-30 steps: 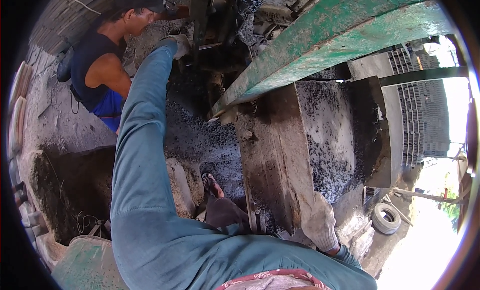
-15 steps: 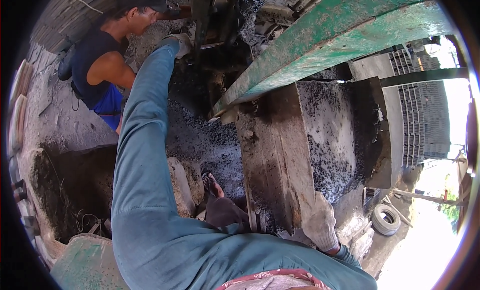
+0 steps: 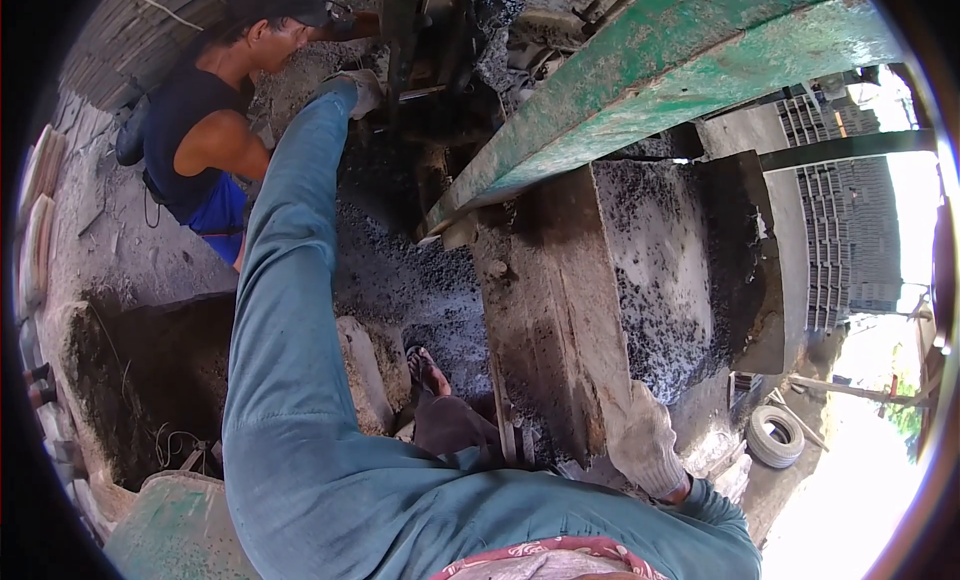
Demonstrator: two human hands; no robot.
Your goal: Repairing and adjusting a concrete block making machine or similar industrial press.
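My left arm, in a blue-green sleeve, reaches far forward. At its end my left hand (image 3: 368, 90), in a pale soiled glove, is beside a dark upright bar (image 3: 400, 55) of a machine; its fingers are too hidden to read. Near me on the right, my right hand (image 3: 648, 448), in a whitish knitted glove, is closed at the near end of a rusty brown panel (image 3: 560, 300). This panel borders a trough surface (image 3: 660, 260) strewn with dark, crumbly grit. A thick green metal beam (image 3: 640, 90) slants above it.
At the left a co-worker (image 3: 215, 130) in a dark sleeveless top leans toward the machine, an arm stretched to it. My sandalled foot (image 3: 428, 370) stands on gritty ground. A tyre (image 3: 775, 438) and stacked grey blocks (image 3: 870, 220) are on the right; a dark pit (image 3: 160, 380) lies left.
My right hand has shifted slightly along the near end of the panel, with its wrist moving right. My left hand and the green beam look almost unchanged.
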